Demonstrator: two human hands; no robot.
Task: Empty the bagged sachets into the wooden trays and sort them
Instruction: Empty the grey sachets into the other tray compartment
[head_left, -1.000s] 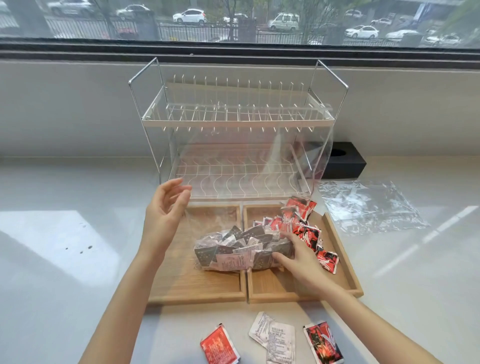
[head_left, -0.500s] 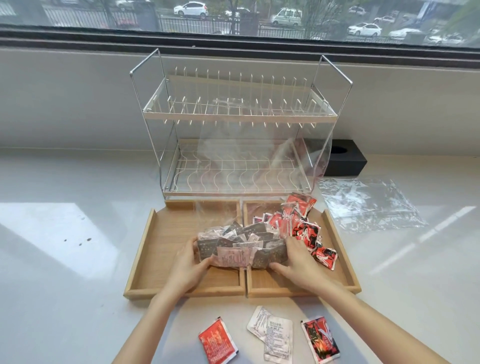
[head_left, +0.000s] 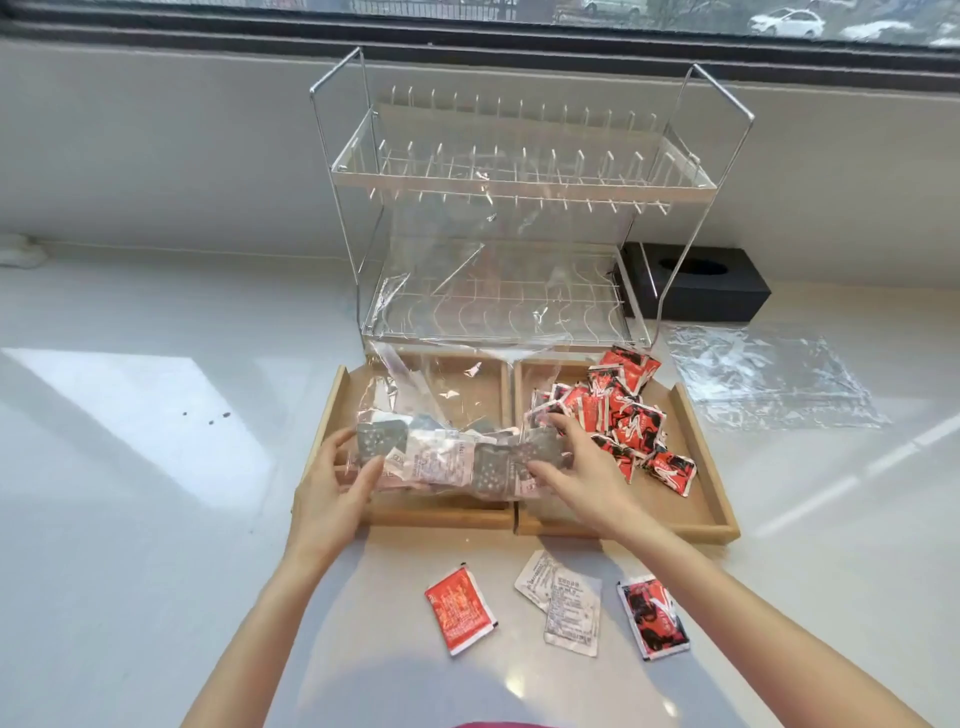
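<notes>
On white counter (head_left: 130, 519) (window above), both hands (head_left: 332, 488) gripping bag of sachets (head_left: 447, 457).

Both hands grip a clear bag (head_left: 441, 447) of grey and white sachets across two wooden trays: left hand (head_left: 332, 493) on its left end, right hand (head_left: 582, 467) on its right. Red sachets (head_left: 623, 415) are heaped in the right tray (head_left: 706, 499); the left tray (head_left: 332, 405) lies under the bag.
</notes>
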